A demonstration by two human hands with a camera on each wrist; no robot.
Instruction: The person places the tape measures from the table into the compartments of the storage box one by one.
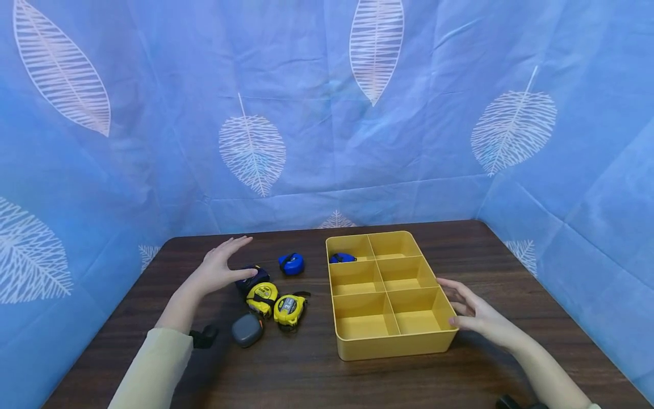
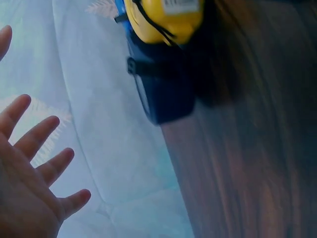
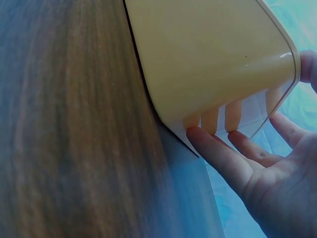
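Note:
My left hand [image 1: 217, 272] hovers with spread fingers at the left of the table, its thumb overlapping a dark navy tape measure [image 1: 259, 276] in the head view. In the left wrist view the palm and parted fingers hold nothing, beside the navy tape measure [image 2: 163, 84]. Close by lie two yellow tape measures [image 1: 261, 298] [image 1: 288, 311], a blue one [image 1: 292, 264] and a dark grey rounded case [image 1: 247, 330]. On the right, my right hand [image 1: 477, 318] touches a yellow six-compartment box [image 1: 393, 346], fingertips against its side wall [image 3: 213, 54] and thumb at the rim.
Another blue tape measure [image 1: 343, 258] sits in the box's back left compartment. A dark wooden table [image 1: 286, 380] bears everything. Blue cloth [image 1: 317, 142] with white leaf prints hangs behind it and along both sides.

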